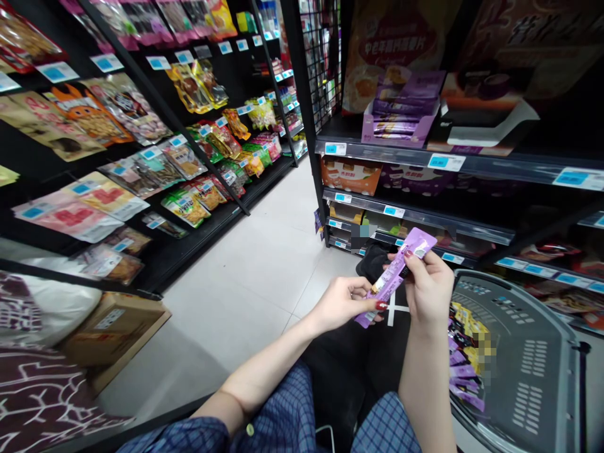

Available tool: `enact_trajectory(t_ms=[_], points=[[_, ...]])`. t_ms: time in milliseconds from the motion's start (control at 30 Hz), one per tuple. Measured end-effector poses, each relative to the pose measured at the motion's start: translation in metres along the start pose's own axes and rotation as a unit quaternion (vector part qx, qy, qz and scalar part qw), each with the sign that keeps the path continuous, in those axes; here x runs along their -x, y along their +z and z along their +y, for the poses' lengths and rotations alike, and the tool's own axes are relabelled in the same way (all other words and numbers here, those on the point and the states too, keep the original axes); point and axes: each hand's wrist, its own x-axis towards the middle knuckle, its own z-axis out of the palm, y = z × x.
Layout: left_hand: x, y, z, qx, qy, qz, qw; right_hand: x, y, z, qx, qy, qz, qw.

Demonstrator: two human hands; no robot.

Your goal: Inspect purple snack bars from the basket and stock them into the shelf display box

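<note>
Pinching slim, glossy sachet (392,275) between left hand (342,303) and right hand (428,280)

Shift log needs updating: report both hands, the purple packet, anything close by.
Purple packet slanted. Left hand on lower end, right hand on upper. Grey basket close on the right, purple packets and yellow packets inside.

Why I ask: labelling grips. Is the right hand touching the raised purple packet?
Touching. Head view shows the right hand pinching the purple packet near one end.
</note>
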Motion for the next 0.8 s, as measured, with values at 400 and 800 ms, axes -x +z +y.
enact_trajectory(t_ms=[400, 800], points=[[0.005, 0.001, 0.011, 0.045, -0.101, -0.073, 0.991, -0.005, -0.003, 0.007, 0.033, 0.048, 0.012, 0.998], [-0.013, -0.009, -0.011, 0.035, -0.171, -0.142, 0.974, -0.025, -0.011, 0.054, 0.094, 0.243, -0.011, 0.965]])
